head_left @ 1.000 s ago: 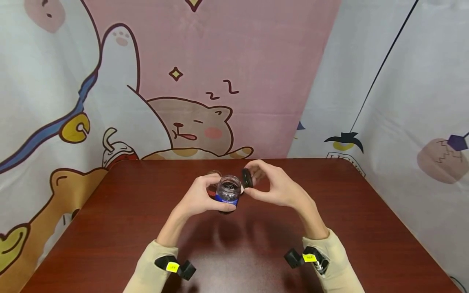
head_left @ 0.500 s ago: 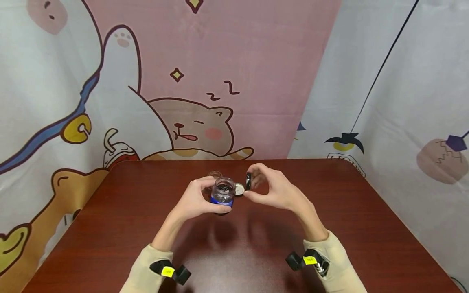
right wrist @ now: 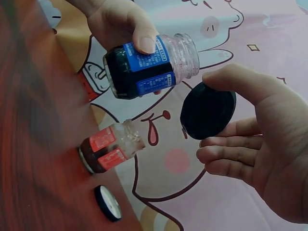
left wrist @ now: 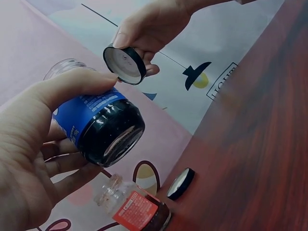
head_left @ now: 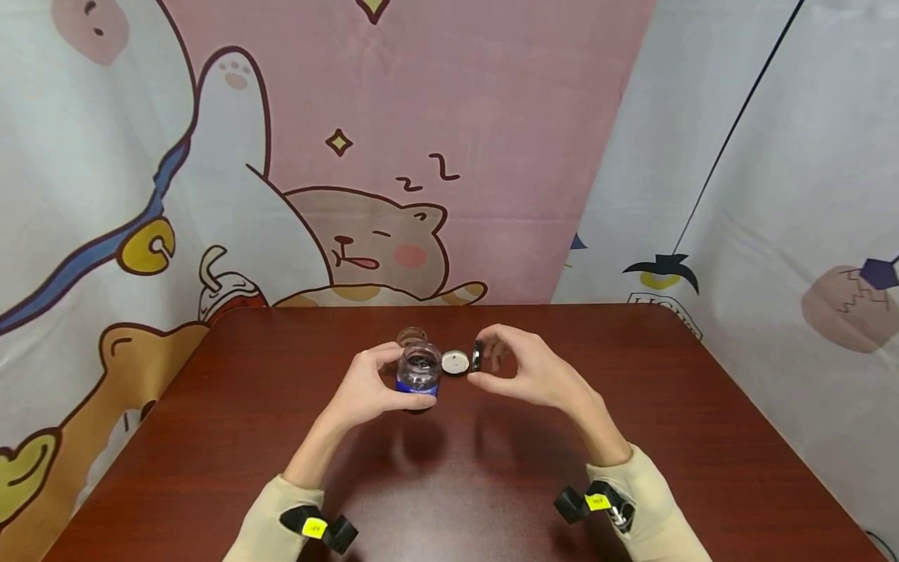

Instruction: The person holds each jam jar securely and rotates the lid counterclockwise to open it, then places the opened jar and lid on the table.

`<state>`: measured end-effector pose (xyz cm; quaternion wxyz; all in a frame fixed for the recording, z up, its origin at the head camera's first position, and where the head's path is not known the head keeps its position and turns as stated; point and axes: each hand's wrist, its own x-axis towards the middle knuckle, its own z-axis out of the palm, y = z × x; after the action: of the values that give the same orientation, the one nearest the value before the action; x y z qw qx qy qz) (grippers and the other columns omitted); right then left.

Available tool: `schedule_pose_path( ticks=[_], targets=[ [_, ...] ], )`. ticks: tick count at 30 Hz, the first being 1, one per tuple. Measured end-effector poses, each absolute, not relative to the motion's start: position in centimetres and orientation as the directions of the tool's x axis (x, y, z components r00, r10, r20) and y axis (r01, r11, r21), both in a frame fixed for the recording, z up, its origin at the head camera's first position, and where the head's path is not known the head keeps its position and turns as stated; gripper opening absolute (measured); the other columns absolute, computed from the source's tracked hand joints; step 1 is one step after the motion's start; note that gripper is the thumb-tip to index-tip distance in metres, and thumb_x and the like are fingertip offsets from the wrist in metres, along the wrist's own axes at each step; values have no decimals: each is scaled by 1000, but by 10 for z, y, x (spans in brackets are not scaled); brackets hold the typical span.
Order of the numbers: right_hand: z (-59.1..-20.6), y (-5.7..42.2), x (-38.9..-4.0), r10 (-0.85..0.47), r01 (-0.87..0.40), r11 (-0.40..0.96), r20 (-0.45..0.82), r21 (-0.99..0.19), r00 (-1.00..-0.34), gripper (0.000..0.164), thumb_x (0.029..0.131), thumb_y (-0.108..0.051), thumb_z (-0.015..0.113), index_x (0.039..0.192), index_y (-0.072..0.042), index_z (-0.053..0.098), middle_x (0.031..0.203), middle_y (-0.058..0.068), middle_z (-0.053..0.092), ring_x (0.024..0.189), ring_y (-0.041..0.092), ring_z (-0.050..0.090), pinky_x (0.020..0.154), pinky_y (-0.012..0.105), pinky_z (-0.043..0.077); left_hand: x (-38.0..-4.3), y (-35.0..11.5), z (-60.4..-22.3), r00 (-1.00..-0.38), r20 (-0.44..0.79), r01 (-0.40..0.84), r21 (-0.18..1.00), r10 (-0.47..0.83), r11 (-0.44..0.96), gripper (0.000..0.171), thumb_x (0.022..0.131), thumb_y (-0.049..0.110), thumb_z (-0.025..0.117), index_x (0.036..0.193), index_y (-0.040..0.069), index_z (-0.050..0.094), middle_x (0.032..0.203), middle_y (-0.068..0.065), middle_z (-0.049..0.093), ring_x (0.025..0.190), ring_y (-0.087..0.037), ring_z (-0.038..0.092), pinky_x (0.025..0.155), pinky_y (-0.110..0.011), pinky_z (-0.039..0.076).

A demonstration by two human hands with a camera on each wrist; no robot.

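My left hand (head_left: pixel 368 388) grips a glass jar (head_left: pixel 419 370) with a blue label and dark contents, held above the table with its mouth uncovered. In the left wrist view my thumb lies across the blue-labelled jar (left wrist: pixel 98 113). My right hand (head_left: pixel 527 365) pinches a black lid (head_left: pixel 477 356) by its rim between thumb and fingers, to the right of the jar and apart from it. The lid's pale inner side (left wrist: pixel 124 66) faces the left wrist camera, and its black top (right wrist: pixel 208 110) shows in the right wrist view.
A second glass jar (right wrist: pixel 109 147) with a red label stands open on the table behind the held jar, partly hidden in the head view. Beside it a second lid (head_left: pixel 455 362) lies with its white inside up. A patterned cloth (head_left: pixel 492 156) hangs behind the brown table (head_left: pixel 632 390).
My left hand has moved the blue-labelled jar left, away from the lid. The right hand has shifted slightly and turned its lid edge-on. The lid on the table has come into fuller view.
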<state>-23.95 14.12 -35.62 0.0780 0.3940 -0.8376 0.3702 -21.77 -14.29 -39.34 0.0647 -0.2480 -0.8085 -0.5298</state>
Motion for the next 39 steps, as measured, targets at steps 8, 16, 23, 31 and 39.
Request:
schedule_pose_path(
  ticks=[8,16,23,31,39],
  targets=[
    [-371,143,-243,-605,-723,428,423,-542,-675,44,83,-28,83,116,-12,59,87,2,66,78,8,61,69,31,51,-217,-145,-401,-878,373,466,809,300,358,48,65,30,97,106,23,75,96,8,68,91,-14,62,79,-33,52],
    [-384,141,-245,-596,-712,423,420,-561,-685,47,79,-22,84,114,-7,57,88,-2,66,78,13,66,73,35,56,-217,-147,-407,-884,372,459,803,281,381,49,64,29,97,107,23,74,95,7,67,89,-15,63,78,-37,53],
    [-396,137,-247,-589,-705,432,416,-562,-693,47,76,-19,84,112,-7,56,88,-6,64,78,12,65,73,31,54,-216,-149,-411,-905,347,419,821,245,388,48,65,24,97,106,15,74,95,3,66,85,-16,62,76,-38,54],
    [-410,134,-250,-566,-667,475,381,-574,-731,47,75,-18,82,111,-6,55,89,-5,64,78,14,65,70,33,56,-218,-146,-416,-907,358,420,800,221,429,49,63,21,96,106,13,73,93,4,66,83,-15,62,76,-44,54],
    [-420,131,-252,-589,-616,466,297,-635,-751,45,79,-18,81,112,-5,54,93,-2,66,81,15,68,73,37,58,-222,-144,-424,-925,331,380,785,186,490,52,62,21,96,108,12,74,94,6,67,85,-14,62,76,-35,53]
  ],
)
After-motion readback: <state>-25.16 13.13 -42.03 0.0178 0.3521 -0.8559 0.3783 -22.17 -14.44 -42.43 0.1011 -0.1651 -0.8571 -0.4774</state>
